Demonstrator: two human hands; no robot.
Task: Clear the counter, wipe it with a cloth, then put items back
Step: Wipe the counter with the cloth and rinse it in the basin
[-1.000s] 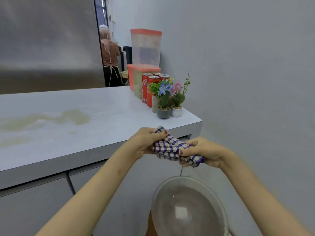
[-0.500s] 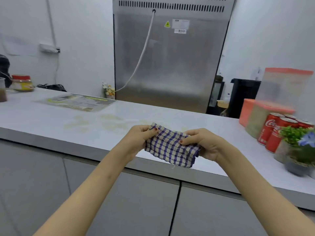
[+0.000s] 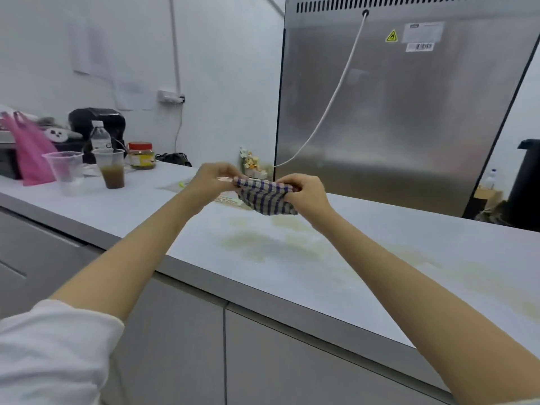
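Observation:
A small blue-and-white checked cloth (image 3: 267, 197) hangs in the air above the white counter (image 3: 380, 258). My left hand (image 3: 211, 178) pinches its left edge and my right hand (image 3: 304, 191) pinches its right edge, stretching it between them. On the counter below and in front of the cloth lies a yellowish-brown stain (image 3: 263, 244), spreading to the right. A paper sheet (image 3: 228, 200) lies on the counter, partly hidden behind my hands.
At the left stand an empty plastic cup (image 3: 65, 171), a cup with brown drink (image 3: 111, 171), a red-lidded jar (image 3: 141, 155), a water bottle (image 3: 99, 135) and a pink bag (image 3: 29, 153). A small flower pot (image 3: 251, 165) sits by the steel fridge (image 3: 409, 112).
My view has swung left along the counter; the cans, plants and containers have gone out of sight. Both hands lifted the cloth up and further over the counter.

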